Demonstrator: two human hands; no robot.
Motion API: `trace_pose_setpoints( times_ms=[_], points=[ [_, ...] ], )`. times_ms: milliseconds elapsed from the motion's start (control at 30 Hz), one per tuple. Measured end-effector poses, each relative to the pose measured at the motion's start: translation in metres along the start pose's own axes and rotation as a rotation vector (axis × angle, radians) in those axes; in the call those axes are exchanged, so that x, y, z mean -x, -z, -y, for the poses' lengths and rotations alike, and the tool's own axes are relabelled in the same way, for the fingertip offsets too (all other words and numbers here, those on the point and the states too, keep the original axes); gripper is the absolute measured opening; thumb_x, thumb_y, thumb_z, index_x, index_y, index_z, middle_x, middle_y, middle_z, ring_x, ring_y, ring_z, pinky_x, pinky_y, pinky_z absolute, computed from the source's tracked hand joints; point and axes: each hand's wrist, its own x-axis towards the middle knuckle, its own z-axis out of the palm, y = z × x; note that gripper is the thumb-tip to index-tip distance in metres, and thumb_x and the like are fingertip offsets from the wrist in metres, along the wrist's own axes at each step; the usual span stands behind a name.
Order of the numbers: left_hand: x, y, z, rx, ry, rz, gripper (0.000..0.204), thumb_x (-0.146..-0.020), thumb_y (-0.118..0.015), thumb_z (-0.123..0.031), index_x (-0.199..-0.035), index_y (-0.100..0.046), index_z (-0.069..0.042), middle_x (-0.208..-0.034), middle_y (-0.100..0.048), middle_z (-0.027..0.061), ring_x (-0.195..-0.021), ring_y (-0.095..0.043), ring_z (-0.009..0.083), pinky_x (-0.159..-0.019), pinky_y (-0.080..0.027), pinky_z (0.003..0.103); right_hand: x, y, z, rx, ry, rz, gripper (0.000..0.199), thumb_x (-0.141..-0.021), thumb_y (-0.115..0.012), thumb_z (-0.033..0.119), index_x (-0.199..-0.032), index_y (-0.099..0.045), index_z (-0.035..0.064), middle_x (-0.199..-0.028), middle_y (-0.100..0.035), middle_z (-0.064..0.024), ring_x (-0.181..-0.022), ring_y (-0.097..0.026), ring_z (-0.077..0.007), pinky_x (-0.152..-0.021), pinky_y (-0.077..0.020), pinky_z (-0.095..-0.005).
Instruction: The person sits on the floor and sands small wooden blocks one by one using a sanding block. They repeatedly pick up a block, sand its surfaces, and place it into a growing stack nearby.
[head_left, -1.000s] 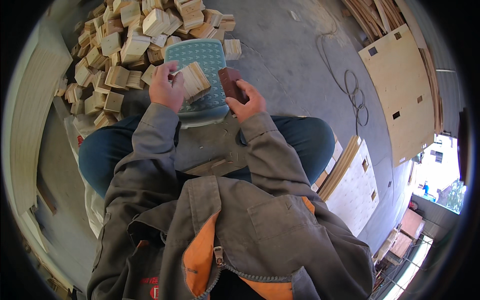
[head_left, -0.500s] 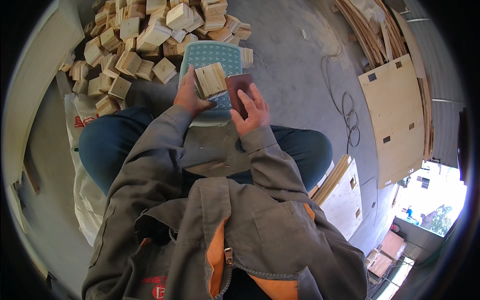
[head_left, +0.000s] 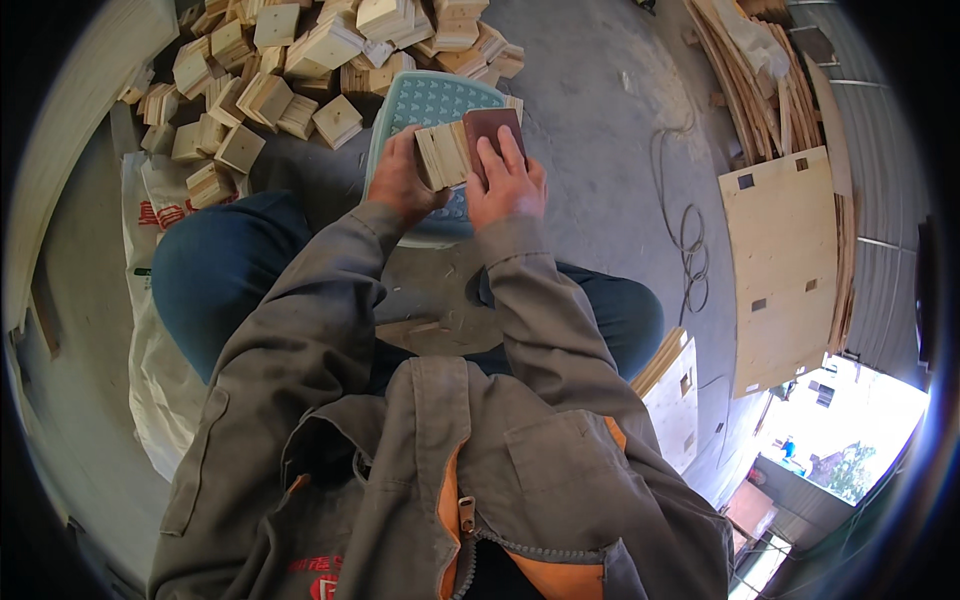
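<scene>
The left hand [head_left: 398, 183] grips a small stack of pale square plywood pieces [head_left: 443, 155], its fingers wrapped around the stack's near side so that the layered edges face up and to the right. The right hand [head_left: 507, 185] lies flat on a dark reddish-brown rectangular sanding block [head_left: 491, 128], fingers stretched along its top, and presses the block against the right-hand edge of the stack, so block and wood touch. Both hands are held over a light teal plastic stool with a patterned perforated seat [head_left: 425, 100], which stands on the grey concrete floor [head_left: 600, 150] between the person's knees in blue trousers; whether the stack rests on the seat or is held just above it cannot be told. Beyond the stool, toward the top left, lies a loose heap of similar pale wooden square blocks [head_left: 300, 60], some stacked, some tipped on edge. A white woven sack [head_left: 160, 330] lies beside the person's left leg. To the right, well apart from the hands, a large plywood panel with small rectangular cut-outs [head_left: 785, 260] leans on a pile of thin wooden strips [head_left: 750, 80], and a thin dark cable [head_left: 685, 220] loops across the floor between the panel and the person. A second pale panel with cut-outs [head_left: 675, 400] stands near the right knee.
</scene>
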Motion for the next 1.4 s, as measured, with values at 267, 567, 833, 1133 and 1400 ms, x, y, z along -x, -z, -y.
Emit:
trace_pose_setpoints(
  times_ms=[267,567,833,1133,1400],
  points=[
    [0.000,0.004,-0.006,-0.045,-0.013,0.024,0.103,-0.063,-0.097,-0.018,-0.150,-0.041,-0.006,-0.140,-0.053,0.0223,-0.133,-0.054,0.0419,-0.115,-0.047,0.047,0.034,0.030,-0.027,-0.100,-0.050,-0.046,0.054,-0.085,-0.082,0.023,-0.137,-0.072,0.0137,-0.158,-0.054,-0.0157,-0.128,-0.056,-0.0416,-0.111,-0.0463,-0.0517],
    [0.002,0.005,-0.008,-0.066,0.006,0.013,0.105,-0.063,-0.098,-0.018,-0.150,-0.041,-0.007,-0.140,-0.054,0.0221,-0.134,-0.053,0.0420,-0.114,-0.048,0.047,0.055,0.023,-0.015,-0.163,0.073,-0.016,0.060,-0.081,-0.084,0.017,-0.139,-0.070,0.0153,-0.158,-0.055,-0.0141,-0.127,-0.056,-0.0433,-0.110,-0.0475,-0.0526],
    [0.001,0.001,0.002,-0.007,0.010,0.016,0.102,-0.064,-0.096,-0.014,-0.150,-0.041,-0.009,-0.139,-0.052,0.0212,-0.131,-0.055,0.0415,-0.113,-0.049,0.046,-0.040,-0.011,-0.020,-0.446,-0.034,0.119,0.057,-0.084,-0.081,0.019,-0.139,-0.070,0.0104,-0.152,-0.060,-0.0179,-0.130,-0.060,-0.0393,-0.113,-0.0480,-0.0451],
    [-0.001,0.012,-0.007,-0.043,0.043,0.049,0.102,-0.062,-0.096,-0.019,-0.149,-0.043,-0.008,-0.139,-0.054,0.0216,-0.133,-0.054,0.0415,-0.114,-0.047,0.046,0.002,0.023,-0.039,-1.045,-0.527,0.394,0.058,-0.098,-0.075,0.016,-0.151,-0.059,0.0011,-0.139,-0.069,-0.0116,-0.120,-0.066,-0.0148,-0.102,-0.0538,-0.0311],
    [-0.004,0.006,-0.006,-0.055,0.017,0.021,0.100,-0.063,-0.095,-0.020,-0.149,-0.045,-0.007,-0.140,-0.056,0.0225,-0.134,-0.054,0.0420,-0.115,-0.047,0.045,0.055,0.021,-0.058,-1.318,-0.663,0.273,0.054,-0.100,-0.075,0.011,-0.151,-0.059,0.0025,-0.135,-0.070,-0.0078,-0.116,-0.067,-0.0144,-0.100,-0.0549,-0.0305]
  ],
)
